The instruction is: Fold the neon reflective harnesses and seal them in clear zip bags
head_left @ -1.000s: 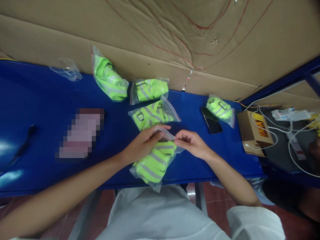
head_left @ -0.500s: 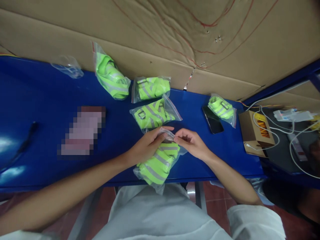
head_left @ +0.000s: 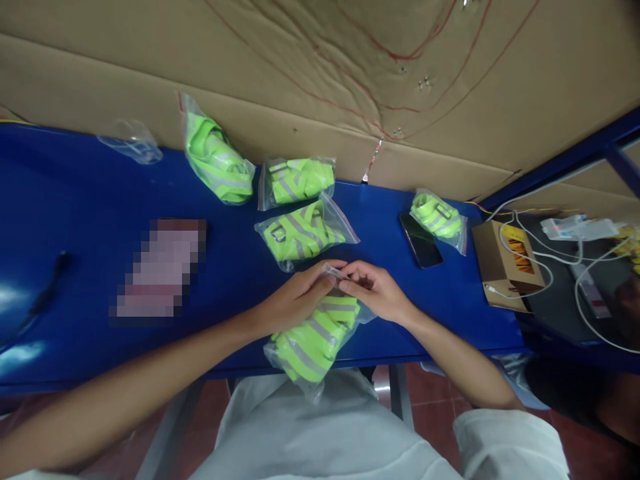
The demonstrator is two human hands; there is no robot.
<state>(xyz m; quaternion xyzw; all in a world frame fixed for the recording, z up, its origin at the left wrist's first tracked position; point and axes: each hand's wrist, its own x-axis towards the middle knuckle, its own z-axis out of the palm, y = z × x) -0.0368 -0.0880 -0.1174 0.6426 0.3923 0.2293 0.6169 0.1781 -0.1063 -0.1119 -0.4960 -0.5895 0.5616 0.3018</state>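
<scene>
A clear plastic bag [head_left: 313, 340] with a folded yellow-green reflective strap inside lies at the table's front edge, its lower end jutting past it. My left hand [head_left: 305, 293] pinches the bag's top edge between thumb and fingers. Close beside it, my right hand [head_left: 370, 287] grips the same edge, the fingertips of both hands almost touching. Just beyond my hands lies another bagged strap [head_left: 305, 233], with a similar bag [head_left: 297, 180] behind it. A larger bagged strap [head_left: 217, 160] leans near the cardboard wall.
On the right, a bagged strap [head_left: 437, 217] overlaps a black phone [head_left: 421, 241], near an open cardboard box [head_left: 505, 263] and white cables. A blurred pinkish rectangle [head_left: 160, 267], a black cable [head_left: 47, 290] and an empty clear bag [head_left: 135, 141] are on the left.
My right hand has slid left along the bag's top edge, closer to my left hand. The whole view has shifted slightly.
</scene>
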